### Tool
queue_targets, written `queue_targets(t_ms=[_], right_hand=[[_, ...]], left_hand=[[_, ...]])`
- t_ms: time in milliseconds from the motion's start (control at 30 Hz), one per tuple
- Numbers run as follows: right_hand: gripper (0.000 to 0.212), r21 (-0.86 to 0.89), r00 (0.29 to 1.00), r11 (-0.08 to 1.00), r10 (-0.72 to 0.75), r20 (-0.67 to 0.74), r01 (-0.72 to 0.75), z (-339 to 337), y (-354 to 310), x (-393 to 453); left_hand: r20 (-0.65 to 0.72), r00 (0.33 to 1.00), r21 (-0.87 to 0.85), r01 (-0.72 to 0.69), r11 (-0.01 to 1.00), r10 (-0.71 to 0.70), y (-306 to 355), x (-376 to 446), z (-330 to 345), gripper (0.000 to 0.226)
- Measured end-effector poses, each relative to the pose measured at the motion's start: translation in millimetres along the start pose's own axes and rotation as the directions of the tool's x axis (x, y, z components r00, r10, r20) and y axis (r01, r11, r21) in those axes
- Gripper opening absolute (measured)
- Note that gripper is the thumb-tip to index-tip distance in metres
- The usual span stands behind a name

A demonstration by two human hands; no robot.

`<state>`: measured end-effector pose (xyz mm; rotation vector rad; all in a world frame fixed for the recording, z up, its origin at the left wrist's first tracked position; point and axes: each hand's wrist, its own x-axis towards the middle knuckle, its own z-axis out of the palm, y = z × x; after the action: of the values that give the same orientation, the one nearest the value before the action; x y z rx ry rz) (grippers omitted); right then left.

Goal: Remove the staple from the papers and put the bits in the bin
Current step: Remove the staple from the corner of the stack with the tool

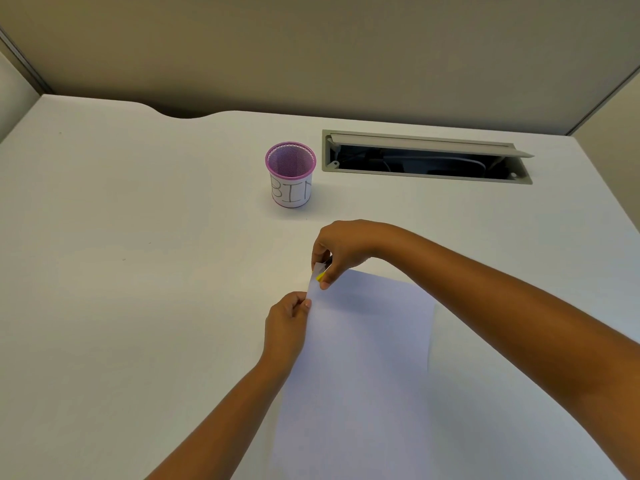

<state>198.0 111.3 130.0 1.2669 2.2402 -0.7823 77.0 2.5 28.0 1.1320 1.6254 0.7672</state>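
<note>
We see the papers [360, 358] lying on the white surface [138, 271], nearer the viewer than the bin [291, 174], a purple mesh cup with a label reading "BIN". The left hand [285, 323] has its grip pinching the papers' left edge near the far corner. The right hand [341, 249] has its grip pressed around a small yellow tool [320, 276] at that corner, which is lifted off the surface. We cannot make out the staple. To the right of the bin sits an open cable tray [426, 157].
</note>
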Motion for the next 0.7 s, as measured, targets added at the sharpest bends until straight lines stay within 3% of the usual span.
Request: queue_targets(t_ms=[567,700], right_hand=[[0.045,-0.028,1.000,1.000,-0.002,-0.023,0.002,3.5,-4.5,-0.1],[0.042,-0.032,1.000,0.999,-0.015,-0.016,0.014,3.8,-5.4,-0.5]], left_hand=[[0.018,0.999,0.003,-0.034,0.999,0.034,3.7,-3.0,-2.8,0.023],[0.041,0.999,-0.026,-0.001,1.000,0.002,18.0,-2.2,-4.2,0.051]])
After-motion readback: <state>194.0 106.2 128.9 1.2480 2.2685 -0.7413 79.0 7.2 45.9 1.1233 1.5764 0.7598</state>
